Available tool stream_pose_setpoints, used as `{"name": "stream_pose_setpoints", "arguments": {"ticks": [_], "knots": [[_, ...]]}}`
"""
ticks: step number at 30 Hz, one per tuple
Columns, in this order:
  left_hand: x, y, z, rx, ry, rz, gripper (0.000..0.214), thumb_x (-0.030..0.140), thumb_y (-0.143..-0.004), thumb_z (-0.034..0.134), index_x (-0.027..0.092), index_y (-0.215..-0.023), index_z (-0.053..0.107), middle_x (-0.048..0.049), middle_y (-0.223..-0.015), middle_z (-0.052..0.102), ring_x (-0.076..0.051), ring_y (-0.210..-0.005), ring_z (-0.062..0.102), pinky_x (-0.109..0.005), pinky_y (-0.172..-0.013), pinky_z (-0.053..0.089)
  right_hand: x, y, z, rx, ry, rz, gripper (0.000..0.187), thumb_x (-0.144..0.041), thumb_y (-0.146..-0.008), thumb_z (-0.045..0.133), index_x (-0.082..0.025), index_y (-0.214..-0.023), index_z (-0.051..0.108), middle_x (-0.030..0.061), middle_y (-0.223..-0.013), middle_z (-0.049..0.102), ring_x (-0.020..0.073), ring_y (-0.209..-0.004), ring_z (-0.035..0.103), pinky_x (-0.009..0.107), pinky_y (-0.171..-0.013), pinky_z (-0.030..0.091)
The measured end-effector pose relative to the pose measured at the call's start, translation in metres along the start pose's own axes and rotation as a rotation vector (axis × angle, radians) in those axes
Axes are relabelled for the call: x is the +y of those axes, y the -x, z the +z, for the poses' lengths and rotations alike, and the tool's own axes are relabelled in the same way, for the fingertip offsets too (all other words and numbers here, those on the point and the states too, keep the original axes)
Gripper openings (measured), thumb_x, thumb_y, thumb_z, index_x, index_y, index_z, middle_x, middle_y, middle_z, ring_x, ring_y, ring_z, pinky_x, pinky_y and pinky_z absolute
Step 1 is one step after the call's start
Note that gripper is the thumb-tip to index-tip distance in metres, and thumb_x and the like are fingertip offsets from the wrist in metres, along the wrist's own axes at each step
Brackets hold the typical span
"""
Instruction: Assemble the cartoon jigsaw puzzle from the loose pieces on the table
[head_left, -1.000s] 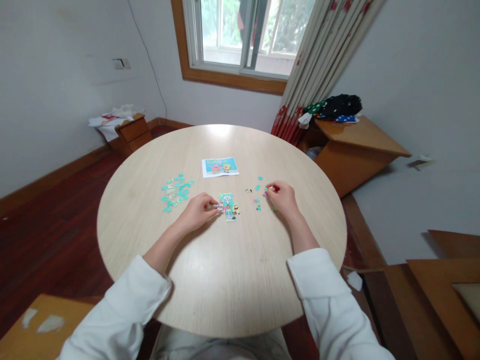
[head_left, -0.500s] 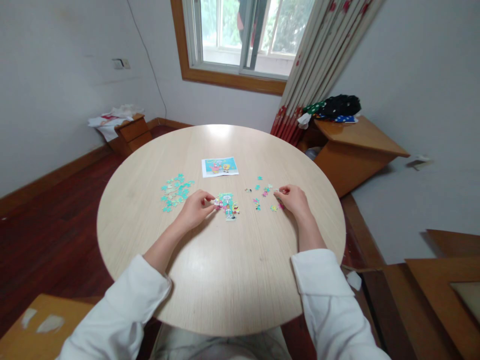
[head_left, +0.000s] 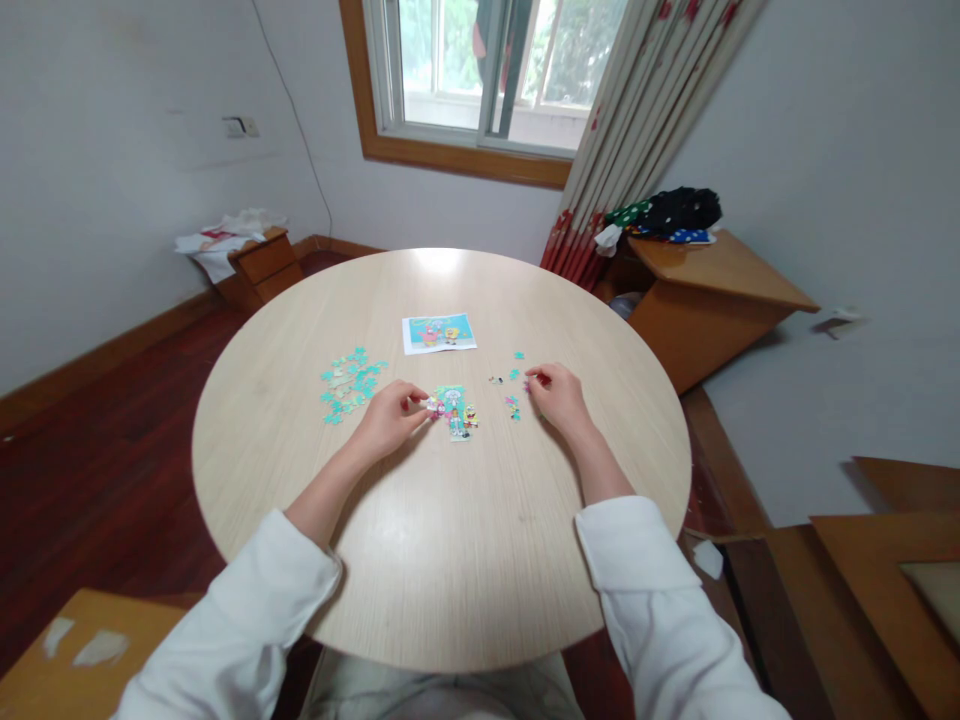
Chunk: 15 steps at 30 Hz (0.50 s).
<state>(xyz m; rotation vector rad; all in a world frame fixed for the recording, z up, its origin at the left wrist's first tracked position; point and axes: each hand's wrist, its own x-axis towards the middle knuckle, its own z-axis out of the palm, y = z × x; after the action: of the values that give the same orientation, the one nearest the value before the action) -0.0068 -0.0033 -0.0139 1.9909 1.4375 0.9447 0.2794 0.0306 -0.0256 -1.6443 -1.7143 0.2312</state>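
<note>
A partly joined jigsaw puzzle (head_left: 454, 410) with cartoon figures lies at the middle of the table. My left hand (head_left: 394, 415) rests at its left edge, thumb and forefinger closed on a pink-and-white puzzle piece (head_left: 434, 405) there. To the right, my right hand (head_left: 559, 395) hovers low over the loose pieces, its fingertips pinched at a small pink puzzle piece (head_left: 527, 385). Between the puzzle and this hand lie a few loose pieces, among them a colourful joined bit (head_left: 513, 407) and a turquoise piece (head_left: 514, 374). My right hand hides other pieces beneath it.
A heap of turquoise puzzle pieces (head_left: 351, 385) lies on the left of the round wooden table (head_left: 450, 540). Behind the puzzle is a printed picture sheet (head_left: 439, 334). A wooden cabinet (head_left: 720, 270) with cloths stands beyond the table on the right.
My right hand has moved left across the loose pieces, covering some that were visible before. My left hand and the joined puzzle have stayed nearly in place.
</note>
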Motion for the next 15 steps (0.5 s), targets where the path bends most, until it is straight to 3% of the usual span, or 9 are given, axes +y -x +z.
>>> {"name": "stream_pose_setpoints", "arguments": {"ticks": [7,15], "knots": [[0.002,0.000,-0.001,-0.002,-0.004,-0.012,0.014,0.028,-0.072,0.065,0.018,-0.082,0.063,-0.0037,-0.080,0.061,-0.015,-0.070,0.053,-0.031,-0.068,0.045,-0.008,0.007,0.013,-0.075,0.011,-0.119,0.022,-0.019,-0.082,0.051,-0.019,-0.090,0.072,0.0083,-0.087,0.063,0.0196,-0.083,0.056,0.036,-0.081,0.041],[0.005,-0.001,-0.002,-0.012,-0.008,-0.019,0.013,0.027,-0.072,0.065,0.018,-0.080,0.064,-0.0034,-0.078,0.061,-0.015,-0.070,0.053,-0.030,-0.067,0.045,-0.004,0.013,0.023,-0.102,0.151,-0.135,0.027,-0.024,-0.083,0.056,-0.031,-0.104,0.071,0.0098,-0.113,0.056,0.0258,-0.100,0.046,0.045,-0.087,0.036]]}}
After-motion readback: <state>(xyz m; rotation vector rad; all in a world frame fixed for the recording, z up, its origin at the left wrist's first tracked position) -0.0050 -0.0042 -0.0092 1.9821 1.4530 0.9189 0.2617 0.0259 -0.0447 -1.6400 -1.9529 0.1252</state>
